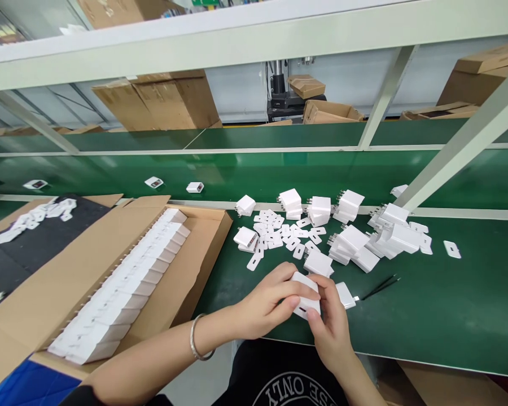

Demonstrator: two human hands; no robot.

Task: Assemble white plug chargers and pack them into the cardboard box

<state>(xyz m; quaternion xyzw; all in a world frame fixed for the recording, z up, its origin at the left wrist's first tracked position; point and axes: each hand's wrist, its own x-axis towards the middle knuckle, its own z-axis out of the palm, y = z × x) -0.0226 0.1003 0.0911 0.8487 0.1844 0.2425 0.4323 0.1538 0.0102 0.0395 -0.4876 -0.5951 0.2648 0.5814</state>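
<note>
Both hands grip one white charger (308, 307) just above the bench's front edge, its face with a dark port slot turned toward me. My left hand (271, 299) lies over its left side and top, fingers closed around it. On its right side, my right hand (332, 321) pinches it with thumb and fingers. Just beyond my hands lies another white charger (318, 263). To the right of my right hand is a white charger with a plug-like tip (346, 295), beside a pair of dark thin tweezers (381, 286).
Loose white face plates (275, 231) and stacked chargers (351, 242) cover the middle of the green bench (449, 304). At left, an open cardboard box (207, 259) holds a row of chargers (127, 293). A slanted metal post (461, 141) rises at right. Several chargers sit on the green strip behind.
</note>
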